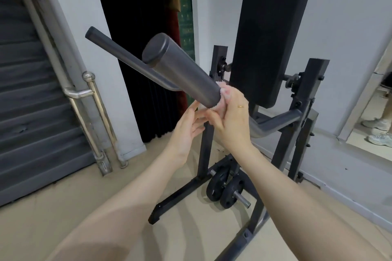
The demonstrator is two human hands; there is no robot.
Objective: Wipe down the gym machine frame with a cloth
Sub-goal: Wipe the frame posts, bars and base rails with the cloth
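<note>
A dark grey gym machine frame (284, 146) stands against the wall with a black upright back pad (269, 34). Two padded handle bars stick out toward me; the nearer thick one (180, 70) ends at my hands. My right hand (232, 118) grips a pink fluffy cloth (226, 92) wrapped round the bar just behind the padded end. My left hand (187, 131) reaches up under the same spot, fingers straight and touching the bar's underside by the cloth. The thinner far bar (127, 57) is free.
Two black weight plates (224, 188) on a short steel bar lie on the floor between the frame's legs. A steel handrail (89, 91) and grey stairs are at the left. A mirror at the right edge shows a person's white shoes (379, 131).
</note>
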